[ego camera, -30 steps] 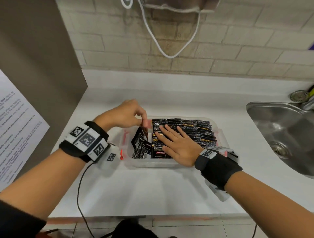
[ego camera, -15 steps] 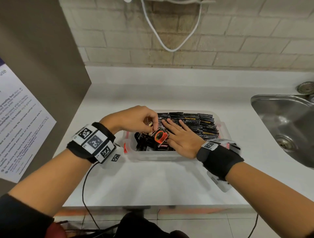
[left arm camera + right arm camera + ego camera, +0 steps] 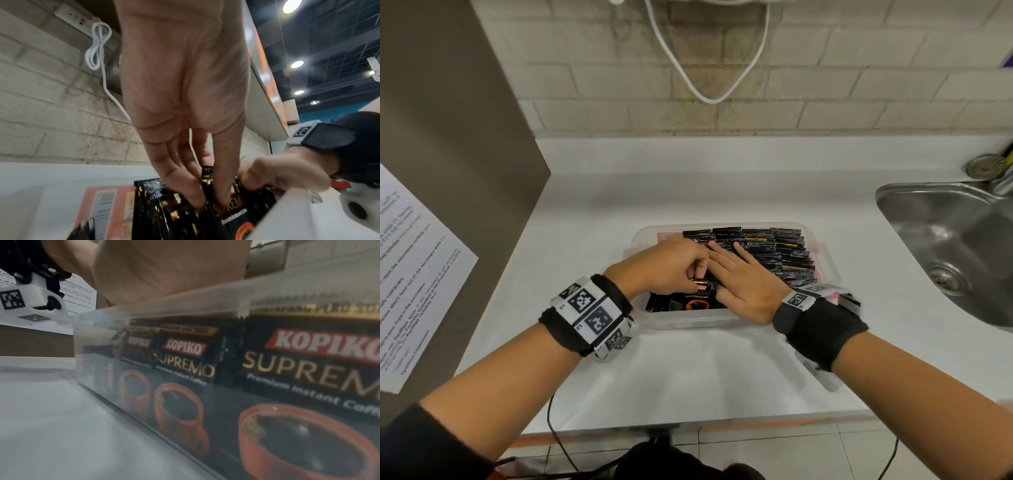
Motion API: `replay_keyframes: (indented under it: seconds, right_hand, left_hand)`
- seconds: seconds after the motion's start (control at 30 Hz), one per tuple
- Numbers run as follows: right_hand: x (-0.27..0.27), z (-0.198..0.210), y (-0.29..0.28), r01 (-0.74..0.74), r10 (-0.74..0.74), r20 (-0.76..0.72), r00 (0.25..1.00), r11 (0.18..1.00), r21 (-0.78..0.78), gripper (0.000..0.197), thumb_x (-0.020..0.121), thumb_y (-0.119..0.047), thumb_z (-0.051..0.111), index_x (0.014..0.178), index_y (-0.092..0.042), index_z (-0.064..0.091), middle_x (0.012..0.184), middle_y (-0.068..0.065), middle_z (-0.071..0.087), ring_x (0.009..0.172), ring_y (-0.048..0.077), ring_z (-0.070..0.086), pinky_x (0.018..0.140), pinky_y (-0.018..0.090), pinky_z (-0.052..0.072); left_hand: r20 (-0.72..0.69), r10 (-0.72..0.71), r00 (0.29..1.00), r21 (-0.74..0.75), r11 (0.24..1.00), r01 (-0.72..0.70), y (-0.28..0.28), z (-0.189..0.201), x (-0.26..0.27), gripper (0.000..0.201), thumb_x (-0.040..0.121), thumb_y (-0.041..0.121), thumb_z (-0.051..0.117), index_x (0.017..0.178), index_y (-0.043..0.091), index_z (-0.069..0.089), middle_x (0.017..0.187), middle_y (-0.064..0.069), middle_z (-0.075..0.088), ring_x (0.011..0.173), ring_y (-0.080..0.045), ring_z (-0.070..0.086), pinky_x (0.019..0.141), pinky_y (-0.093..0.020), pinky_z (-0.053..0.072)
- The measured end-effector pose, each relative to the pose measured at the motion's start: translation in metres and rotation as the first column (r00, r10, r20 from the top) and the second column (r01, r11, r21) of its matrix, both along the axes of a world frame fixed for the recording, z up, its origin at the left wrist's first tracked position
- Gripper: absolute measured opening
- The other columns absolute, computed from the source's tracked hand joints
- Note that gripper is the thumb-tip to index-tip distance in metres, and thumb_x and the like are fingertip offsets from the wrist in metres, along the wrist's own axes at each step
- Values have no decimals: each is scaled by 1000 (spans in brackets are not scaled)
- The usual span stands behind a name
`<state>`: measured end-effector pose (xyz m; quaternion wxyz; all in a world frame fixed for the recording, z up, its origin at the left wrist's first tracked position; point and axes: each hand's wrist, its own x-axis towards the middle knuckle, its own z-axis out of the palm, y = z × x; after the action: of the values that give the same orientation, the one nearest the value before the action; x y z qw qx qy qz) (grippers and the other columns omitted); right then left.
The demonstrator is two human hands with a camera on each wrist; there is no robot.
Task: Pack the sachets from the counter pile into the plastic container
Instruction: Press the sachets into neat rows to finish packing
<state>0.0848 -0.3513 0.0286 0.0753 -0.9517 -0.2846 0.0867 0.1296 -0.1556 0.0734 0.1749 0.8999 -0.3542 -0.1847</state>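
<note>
left hand seats a sachet upright at the near-left end of the container, right hand bracing the rows.

the left hand [image 3: 671, 263] has thumb and fingers curled in a pinch on the top edge of a black sachet [image 3: 700, 301], which stands with its long axis up and down inside the plastic container [image 3: 825, 270], directly under those fingers. the right hand [image 3: 743, 281] lies flat, fingers straight and spread, on the packed rows of sachets [image 3: 767, 246], touching the left hand and the held sachet's right side. the gap left to fill sits at the container's left end, so the left hand is the nearer one; judging from this, the next push goes straight down, with the flat hand keeping the rows from toppling leftward. no pile shows on the counter [image 3: 688, 370].
</note>
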Motion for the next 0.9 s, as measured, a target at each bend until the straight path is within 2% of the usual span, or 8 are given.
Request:
replay_keyframes:
  seconds: [0.1, 0.23, 0.3, 0.43, 0.57, 0.73, 0.83, 0.9]
  right_hand:
    - [-2, -3, 0, 11, -13, 40, 999, 999, 43, 62, 105, -42, 30, 159, -16, 16, 168, 3, 9, 154, 14, -4, 124, 45, -5]
    - [-2, -3, -1, 14, -14, 73, 997, 1000, 5, 68, 104, -55, 26, 160, -18, 14, 168, 3, 6, 154, 14, -5, 124, 47, -5]
    - [-2, -3, -2, 5, -4, 73, 997, 1000, -10, 72, 102, -59, 25, 160, -19, 12, 168, 2, 4, 154, 14, -6, 124, 48, -6]
    - [-1, -2, -2, -13, 13, 3, 1000, 1000, 1, 73, 100, -62, 22, 160, -25, 7, 168, -1, -2, 153, 13, -12, 123, 50, -10]
    - [5, 0, -3, -30, 29, -60, 998, 999, -22, 65, 103, -55, 28, 160, -29, 10, 168, -1, -7, 153, 14, -15, 122, 52, -11]
    - [6, -2, -1, -33, 29, -66, 997, 998, -52, 56, 105, -51, 22, 158, -37, 8, 168, -2, -8, 152, 14, -17, 121, 52, -13]
    - [5, -4, 0, -27, 23, -49, 999, 997, -75, 54, 107, -47, 17, 157, -40, 1, 167, -4, -10, 152, 13, -19, 121, 52, -14]
    - [5, -5, 0, -25, 21, -45, 999, 997, -79, 54, 107, -47, 16, 157, -40, -2, 167, -4, -12, 152, 13, -19, 121, 51, -15]
  left_hand:
    - [41, 32, 999, -4, 999, -32, -5, -14, -7, 22, 81, 11, 76, 78, 19, 55, 84, 8, 53, 73, -6, 47, 63, -22, 35]
    - [38, 51, 998, -27, 998, -50, -6, -20, -12, 27, 79, 14, 79, 73, 19, 54, 78, 9, 55, 67, -6, 49, 59, -20, 33]
    - [-15, 45, 999, -40, 998, -45, -3, -17, -11, 30, 79, 19, 82, 70, 23, 54, 71, 8, 60, 64, -7, 54, 59, -18, 36]
    - [-124, 38, 992, -87, 995, -49, 5, -8, -6, 22, 82, 24, 82, 70, 28, 64, 77, 2, 71, 72, -14, 65, 65, -23, 51]
    - [-94, 51, 994, -116, 991, -62, 2, -13, -10, 23, 83, 20, 81, 68, 27, 65, 75, 2, 70, 67, -8, 61, 64, -17, 43]
    - [-241, 47, 969, -178, 980, -91, 21, -1, 3, 1, 85, 20, 78, 84, 20, 77, 82, 8, 75, 75, 1, 66, 75, -18, 52]
    - [-137, 128, 982, -178, 972, -152, 31, 3, 17, 7, 91, 16, 69, 88, 21, 72, 84, 8, 75, 79, 2, 66, 78, -23, 53]
    - [-57, 124, 991, -35, 991, -126, 31, -1, 23, 10, 93, 14, 64, 94, 20, 71, 90, 7, 72, 84, -5, 65, 75, -23, 50]
